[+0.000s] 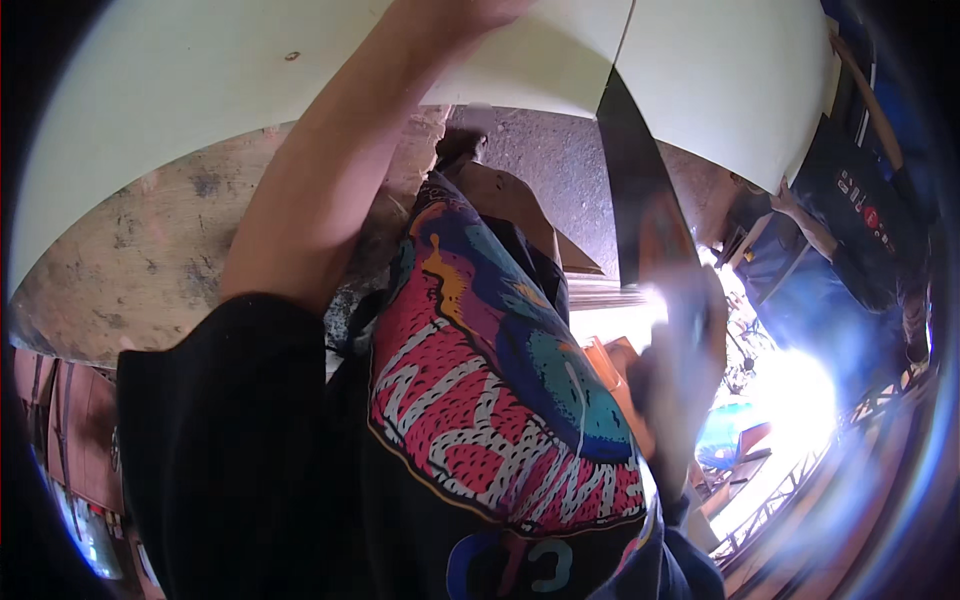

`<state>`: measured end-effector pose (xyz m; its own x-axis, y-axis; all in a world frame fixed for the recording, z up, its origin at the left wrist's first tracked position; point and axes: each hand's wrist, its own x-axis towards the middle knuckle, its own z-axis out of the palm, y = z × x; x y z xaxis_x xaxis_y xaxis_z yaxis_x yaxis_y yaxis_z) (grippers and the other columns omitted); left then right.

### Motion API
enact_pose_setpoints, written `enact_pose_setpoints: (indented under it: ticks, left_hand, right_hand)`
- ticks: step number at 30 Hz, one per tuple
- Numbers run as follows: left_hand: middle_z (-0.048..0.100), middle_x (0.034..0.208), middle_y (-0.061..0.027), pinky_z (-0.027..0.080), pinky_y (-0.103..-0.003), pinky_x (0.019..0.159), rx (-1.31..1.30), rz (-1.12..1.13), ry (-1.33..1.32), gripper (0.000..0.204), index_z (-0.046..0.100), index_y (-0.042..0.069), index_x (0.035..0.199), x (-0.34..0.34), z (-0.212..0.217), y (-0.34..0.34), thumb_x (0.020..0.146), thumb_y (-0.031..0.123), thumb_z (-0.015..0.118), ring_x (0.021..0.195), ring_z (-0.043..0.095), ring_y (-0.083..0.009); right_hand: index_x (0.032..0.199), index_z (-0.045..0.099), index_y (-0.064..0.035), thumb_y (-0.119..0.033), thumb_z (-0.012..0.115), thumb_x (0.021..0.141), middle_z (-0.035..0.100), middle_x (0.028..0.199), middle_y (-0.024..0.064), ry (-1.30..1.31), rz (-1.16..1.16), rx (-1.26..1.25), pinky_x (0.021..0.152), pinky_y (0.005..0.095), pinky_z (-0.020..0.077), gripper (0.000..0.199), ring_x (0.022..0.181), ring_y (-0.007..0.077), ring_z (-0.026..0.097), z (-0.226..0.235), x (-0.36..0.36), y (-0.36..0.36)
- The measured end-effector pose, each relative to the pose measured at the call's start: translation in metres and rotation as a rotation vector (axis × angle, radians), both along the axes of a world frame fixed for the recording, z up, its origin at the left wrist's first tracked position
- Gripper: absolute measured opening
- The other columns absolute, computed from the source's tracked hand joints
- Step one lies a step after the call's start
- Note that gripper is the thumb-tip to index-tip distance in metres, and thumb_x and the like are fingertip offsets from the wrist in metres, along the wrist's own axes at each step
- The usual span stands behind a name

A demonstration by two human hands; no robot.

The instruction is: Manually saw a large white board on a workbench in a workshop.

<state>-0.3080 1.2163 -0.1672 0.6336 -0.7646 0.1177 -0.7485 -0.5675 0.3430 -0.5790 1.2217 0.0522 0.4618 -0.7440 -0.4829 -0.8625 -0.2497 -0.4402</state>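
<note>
A broad pale-green panel spans the top of the view, with a thin dark line running into it from its near edge. A handsaw, its dark blade widening toward me, meets the panel at that line. My right hand, smeared by motion, is closed around the saw's brownish handle at right. My left arm reaches up across the panel. My left hand is cut off by the top edge, at the panel, and its fingers are hidden.
A co-worker in a dark shirt stands at right, a hand at the panel's edge. Stained wooden board lies below the panel at left. Strong light glares at lower right, near a blue object. Grey floor shows below the panel.
</note>
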Motion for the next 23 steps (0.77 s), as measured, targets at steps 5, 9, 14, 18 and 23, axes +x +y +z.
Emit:
enact_pose_setpoints:
  ticks: [5,9,14,18,23]
  left_hand:
    - [0.037,0.154,-0.0156,0.010,-0.073,0.110,-0.110,0.011,-0.072,0.052,0.052,0.014,0.141,0.004,-0.019,-0.015,0.096,0.040,0.049,0.143,0.026,-0.0451]
    - [0.035,0.154,-0.0161,0.011,-0.073,0.111,-0.014,0.023,-0.014,0.053,0.049,0.014,0.143,0.005,-0.012,-0.010,0.097,0.041,0.047,0.143,0.025,-0.0443]
    - [0.030,0.157,-0.0156,0.009,-0.072,0.112,0.614,-0.150,0.709,0.056,0.042,0.015,0.147,0.019,0.013,-0.030,0.099,0.043,0.043,0.145,0.023,-0.0429]
    - [0.025,0.160,-0.0103,0.008,-0.074,0.110,0.160,0.022,-0.096,0.059,0.039,0.022,0.150,0.014,-0.013,-0.008,0.099,0.051,0.039,0.146,0.020,-0.0422]
    - [0.035,0.156,-0.0078,0.010,-0.075,0.110,0.013,0.027,-0.212,0.055,0.046,0.019,0.145,0.038,-0.011,-0.025,0.097,0.046,0.047,0.146,0.023,-0.0413]
  right_hand:
    - [0.145,0.042,-0.0054,0.001,0.051,0.091,0.062,0.097,0.0068,-0.132,-0.263,0.110,0.047,0.0202,0.0380,0.054,0.059,0.0038,0.049,-0.044,0.014,-0.031]
    - [0.147,0.040,-0.0074,0.001,0.049,0.090,0.067,0.113,0.0212,0.118,0.211,0.115,0.079,0.0379,0.0534,0.058,0.091,0.0294,0.070,-0.015,-0.047,0.008]
    - [0.146,0.042,-0.0133,-0.007,0.054,0.093,0.067,0.112,0.0256,0.051,-0.093,0.094,0.080,0.0403,0.0538,0.055,0.099,0.0349,0.070,-0.091,-0.058,0.010]
    - [0.145,0.043,-0.0107,-0.012,0.055,0.096,0.068,0.103,0.0228,0.113,-0.230,0.112,0.077,0.0367,0.0530,0.051,0.090,0.0306,0.071,-0.053,-0.064,-0.007]
    - [0.147,0.040,-0.0066,0.000,0.057,0.086,0.063,0.077,0.0035,-0.286,-0.332,0.140,0.050,0.0255,0.0440,0.063,0.054,0.0087,0.052,-0.028,-0.130,-0.007]
